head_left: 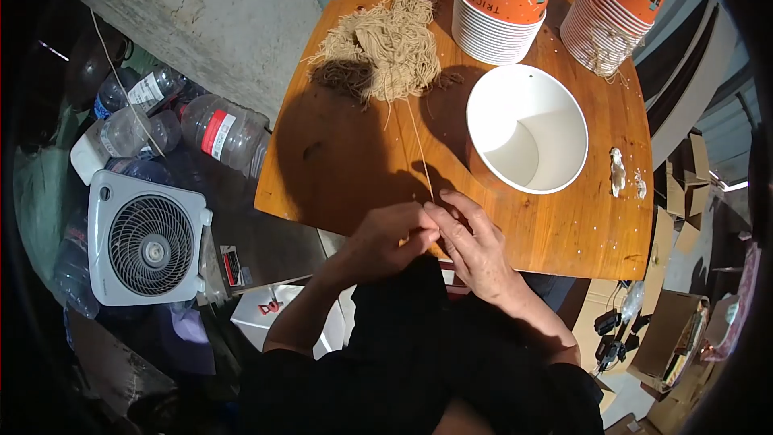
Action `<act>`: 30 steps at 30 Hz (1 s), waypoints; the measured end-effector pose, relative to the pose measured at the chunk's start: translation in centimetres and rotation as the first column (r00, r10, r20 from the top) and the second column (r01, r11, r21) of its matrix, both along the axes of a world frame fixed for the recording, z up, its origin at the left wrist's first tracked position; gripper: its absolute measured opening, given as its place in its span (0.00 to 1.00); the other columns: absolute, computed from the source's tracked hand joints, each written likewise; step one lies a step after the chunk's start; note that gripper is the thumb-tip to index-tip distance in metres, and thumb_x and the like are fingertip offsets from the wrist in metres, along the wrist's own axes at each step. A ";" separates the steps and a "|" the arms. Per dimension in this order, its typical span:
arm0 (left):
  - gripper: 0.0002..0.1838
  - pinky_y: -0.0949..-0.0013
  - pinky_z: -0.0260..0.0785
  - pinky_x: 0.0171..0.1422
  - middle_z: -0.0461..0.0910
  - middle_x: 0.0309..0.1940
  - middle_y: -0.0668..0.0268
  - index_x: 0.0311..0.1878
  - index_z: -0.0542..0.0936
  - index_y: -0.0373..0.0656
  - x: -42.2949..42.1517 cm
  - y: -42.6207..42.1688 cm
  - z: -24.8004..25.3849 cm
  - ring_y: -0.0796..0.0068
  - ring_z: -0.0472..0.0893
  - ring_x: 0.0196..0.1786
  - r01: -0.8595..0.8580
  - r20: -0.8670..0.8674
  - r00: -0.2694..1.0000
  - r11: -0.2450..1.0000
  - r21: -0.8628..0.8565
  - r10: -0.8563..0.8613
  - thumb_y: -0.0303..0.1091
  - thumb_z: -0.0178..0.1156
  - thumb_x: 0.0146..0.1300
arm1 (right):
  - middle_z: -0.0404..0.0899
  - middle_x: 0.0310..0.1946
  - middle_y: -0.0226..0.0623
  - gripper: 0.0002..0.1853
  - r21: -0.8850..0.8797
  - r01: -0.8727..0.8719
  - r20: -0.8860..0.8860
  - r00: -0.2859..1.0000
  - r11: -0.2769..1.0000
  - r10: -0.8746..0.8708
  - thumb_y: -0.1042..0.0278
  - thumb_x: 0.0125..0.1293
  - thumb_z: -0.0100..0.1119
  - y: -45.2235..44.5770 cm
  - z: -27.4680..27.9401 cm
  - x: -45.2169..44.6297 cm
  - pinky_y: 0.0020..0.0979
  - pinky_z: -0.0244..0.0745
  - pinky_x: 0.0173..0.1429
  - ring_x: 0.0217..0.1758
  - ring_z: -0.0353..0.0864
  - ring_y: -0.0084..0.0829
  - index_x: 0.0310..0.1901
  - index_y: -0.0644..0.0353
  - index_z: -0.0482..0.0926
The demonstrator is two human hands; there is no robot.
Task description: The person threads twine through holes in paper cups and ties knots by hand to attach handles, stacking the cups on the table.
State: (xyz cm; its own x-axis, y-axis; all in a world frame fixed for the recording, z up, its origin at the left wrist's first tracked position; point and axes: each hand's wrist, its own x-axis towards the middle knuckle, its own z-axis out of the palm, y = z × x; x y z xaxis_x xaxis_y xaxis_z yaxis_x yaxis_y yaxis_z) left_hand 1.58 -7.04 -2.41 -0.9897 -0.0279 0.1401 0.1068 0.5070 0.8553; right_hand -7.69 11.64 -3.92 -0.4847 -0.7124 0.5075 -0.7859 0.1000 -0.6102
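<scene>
A tangled heap of beige string [394, 40] lies on the wooden table [547, 234]. One strand of string [419, 149] runs from the heap toward me and ends between my fingers. My left hand [388, 240] is closed in a pinch at this strand. Right beside it, my right hand [477, 248] also has thumb and fingers closed around the string, fingertips touching those of the left. The strand's end is hidden by the fingers. Just beyond my right hand, a large white paper bucket [506, 93] leans with its open mouth toward me.
Two stacks of orange Halloween paper buckets [501, 2] [616, 4] stand at the table's far side, string hanging on the right one. White scraps [617, 171] lie at the right edge. A box fan [149, 246] and plastic bottles [216, 130] are left; cardboard boxes [668, 346] sit right.
</scene>
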 end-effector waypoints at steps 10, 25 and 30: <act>0.07 0.57 0.72 0.63 0.84 0.51 0.59 0.47 0.84 0.43 -2.1 -0.7 0.2 0.57 0.81 0.61 -0.064 -0.323 0.946 0.992 -0.113 0.024 0.28 0.63 0.68 | 0.85 0.48 0.39 0.13 -0.022 -0.135 0.122 0.983 0.991 0.137 0.80 0.62 0.69 2.3 -0.9 0.4 0.38 0.83 0.50 0.47 0.86 0.42 0.49 0.62 0.84; 0.10 0.44 0.58 0.72 0.84 0.54 0.67 0.49 0.85 0.46 -16.2 -16.9 -7.1 0.60 0.77 0.68 -0.378 -0.381 0.923 0.309 -0.873 0.055 0.34 0.61 0.68 | 0.80 0.34 0.30 0.12 -0.039 0.586 0.512 0.707 0.809 -0.488 0.70 0.80 0.51 14.5 5.0 0.2 0.26 0.74 0.38 0.33 0.78 0.21 0.50 0.66 0.84; 0.07 0.54 0.64 0.71 0.85 0.52 0.63 0.45 0.86 0.45 -15.3 -14.5 -3.7 0.57 0.80 0.64 -0.538 -0.598 0.800 0.495 -0.683 0.045 0.28 0.62 0.67 | 0.70 0.27 0.26 0.12 -0.359 0.673 0.573 0.706 0.647 -0.416 0.69 0.81 0.50 17.7 7.3 -0.8 0.23 0.65 0.34 0.29 0.67 0.17 0.49 0.66 0.83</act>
